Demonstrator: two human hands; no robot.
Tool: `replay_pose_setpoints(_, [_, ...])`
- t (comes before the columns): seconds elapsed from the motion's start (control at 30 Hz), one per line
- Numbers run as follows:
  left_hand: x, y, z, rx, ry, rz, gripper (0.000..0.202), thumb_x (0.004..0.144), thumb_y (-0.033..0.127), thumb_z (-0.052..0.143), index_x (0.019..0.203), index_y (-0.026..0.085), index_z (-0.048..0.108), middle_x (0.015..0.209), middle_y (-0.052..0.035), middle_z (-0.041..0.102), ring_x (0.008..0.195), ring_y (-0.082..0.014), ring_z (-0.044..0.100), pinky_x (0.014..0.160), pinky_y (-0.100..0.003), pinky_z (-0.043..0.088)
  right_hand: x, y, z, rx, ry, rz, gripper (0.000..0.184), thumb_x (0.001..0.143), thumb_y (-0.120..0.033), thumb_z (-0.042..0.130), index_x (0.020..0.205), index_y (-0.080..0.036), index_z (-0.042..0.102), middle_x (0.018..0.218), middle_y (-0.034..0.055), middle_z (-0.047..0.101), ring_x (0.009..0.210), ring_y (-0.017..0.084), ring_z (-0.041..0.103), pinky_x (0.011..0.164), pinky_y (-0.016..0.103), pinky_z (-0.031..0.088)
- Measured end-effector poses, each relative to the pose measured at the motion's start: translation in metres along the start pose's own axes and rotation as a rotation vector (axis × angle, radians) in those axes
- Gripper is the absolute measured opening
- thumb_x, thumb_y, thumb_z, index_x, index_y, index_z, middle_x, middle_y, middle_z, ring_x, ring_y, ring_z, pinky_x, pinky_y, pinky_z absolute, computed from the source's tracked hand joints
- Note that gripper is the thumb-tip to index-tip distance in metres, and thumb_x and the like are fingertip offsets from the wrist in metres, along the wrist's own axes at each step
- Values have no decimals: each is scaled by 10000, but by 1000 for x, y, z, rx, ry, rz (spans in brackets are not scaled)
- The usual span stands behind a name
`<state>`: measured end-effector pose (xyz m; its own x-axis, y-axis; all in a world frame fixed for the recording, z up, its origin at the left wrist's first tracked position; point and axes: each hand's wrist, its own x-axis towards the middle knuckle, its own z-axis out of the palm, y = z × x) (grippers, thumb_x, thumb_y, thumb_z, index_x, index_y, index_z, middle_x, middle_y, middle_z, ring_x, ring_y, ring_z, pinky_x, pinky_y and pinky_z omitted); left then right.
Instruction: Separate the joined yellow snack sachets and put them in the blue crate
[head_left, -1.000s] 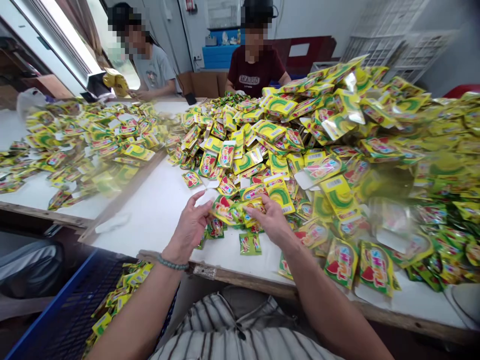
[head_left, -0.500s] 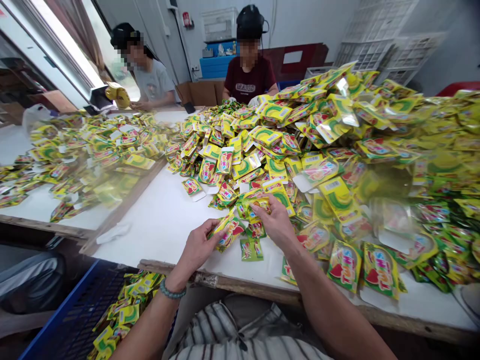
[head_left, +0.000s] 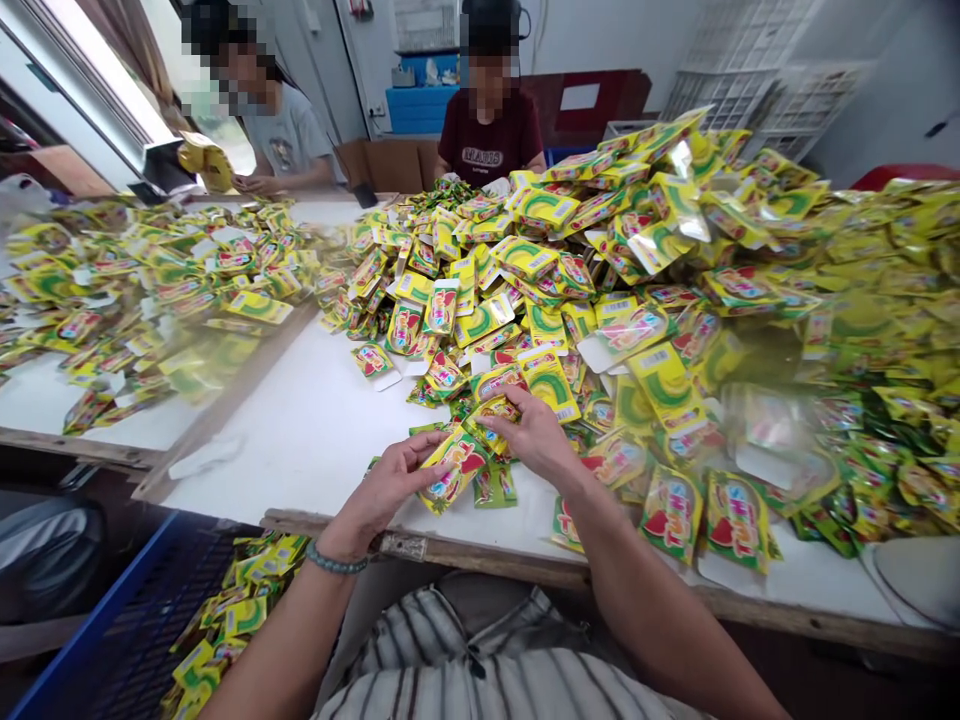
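Note:
My left hand (head_left: 390, 485) is closed around a small yellow candy box (head_left: 454, 470) printed with a watermelon slice, held tilted just above the table. Between the thumb and fingers of my right hand (head_left: 538, 437) is a yellow-green candy packet (head_left: 491, 411). It meets the upper right end of the box; whether any of it is inside, I cannot tell. A green sachet (head_left: 495, 488) lies on the white table (head_left: 285, 440) just below the hands. Beyond them rises a big heap of similar yellow boxes (head_left: 484, 320).
Left of a wooden strip (head_left: 225, 400) lies another heap of packs (head_left: 187, 270). A blue crate (head_left: 120, 610) with filled boxes stands below the table edge. Two co-workers sit across, one in a dark red shirt (head_left: 487, 135). Green sachets (head_left: 832, 520) lie at the right.
My right hand has brought its packet down to the box's end, and the box has turned more face-up in my left hand. The whole view has tilted down a little.

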<state>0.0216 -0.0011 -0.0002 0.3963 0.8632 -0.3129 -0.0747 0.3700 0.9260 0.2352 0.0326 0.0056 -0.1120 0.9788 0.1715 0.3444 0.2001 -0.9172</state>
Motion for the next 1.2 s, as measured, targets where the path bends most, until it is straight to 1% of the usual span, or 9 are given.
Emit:
replay_pose_setpoints(0.13, [3,1,5,-78,29,-26,485,663,279,808,1114,173,667,1071,-64,717,899,-191,671,807,-269,508,-2,0,6,-27,46,-61,219,776,-341,639,953,-211,635,991,31,685,908,211,626,835,329,462])
replay_pose_setpoints(0.3, [6,1,17,-166,175,-70,458,595,329,843,979,131,692,830,-49,743,661,-159,672,644,-251,519,-10,-6,17,-130,3,-163,205,826,-259,566,1012,-189,614,1041,85,662,988,225,607,875,338,442])
replay_pose_setpoints(0.5, [2,4,15,-180,230,-58,473,585,307,850,994,131,691,848,-52,751,651,-148,676,639,-244,533,-11,-11,8,-130,-86,-44,382,807,-268,579,1182,-210,529,1044,58,658,898,215,612,803,334,463])
replay_pose_setpoints(0.6, [0,5,14,-171,202,-61,453,603,301,842,994,128,692,855,-53,752,657,-142,676,632,-232,530,-12,-8,11,-206,-33,-143,324,803,-208,562,1126,-215,556,1047,64,662,930,223,612,820,332,451])
replay_pose_setpoints(0.7, [1,2,14,-187,241,-47,449,602,303,843,988,130,692,838,-49,752,656,-142,675,637,-233,530,-14,-7,16,-251,-37,-251,244,815,-172,533,1051,-208,589,1037,77,666,965,226,608,831,317,434])
replay_pose_setpoints(0.83, [3,-6,11,-41,288,21,452,608,337,835,986,131,698,853,-56,748,667,-146,669,622,-228,514,-16,-11,15,-279,-123,-165,174,793,-181,574,962,-210,600,842,34,662,757,195,602,674,274,406])
replay_pose_setpoints(0.93, [5,-8,11,125,260,80,440,614,347,828,978,134,705,924,-64,742,739,-165,675,670,-237,515,-16,-13,14,-290,-184,-70,249,759,-141,565,993,-227,577,717,-16,608,655,171,561,608,256,371])
replay_pose_setpoints(1.1, [5,-3,14,1,239,50,513,596,341,837,1042,142,680,968,-70,739,788,-184,688,731,-271,535,-12,-8,13,-58,-102,-49,402,759,-208,605,1150,-231,515,901,17,640,812,174,609,722,283,448])
replay_pose_setpoints(1.2, [5,-1,16,-80,285,43,514,585,338,844,1034,149,681,928,-62,747,726,-165,688,682,-250,536,-10,-8,12,74,-37,-61,200,805,-280,601,995,-217,590,860,31,665,800,171,630,712,278,476])
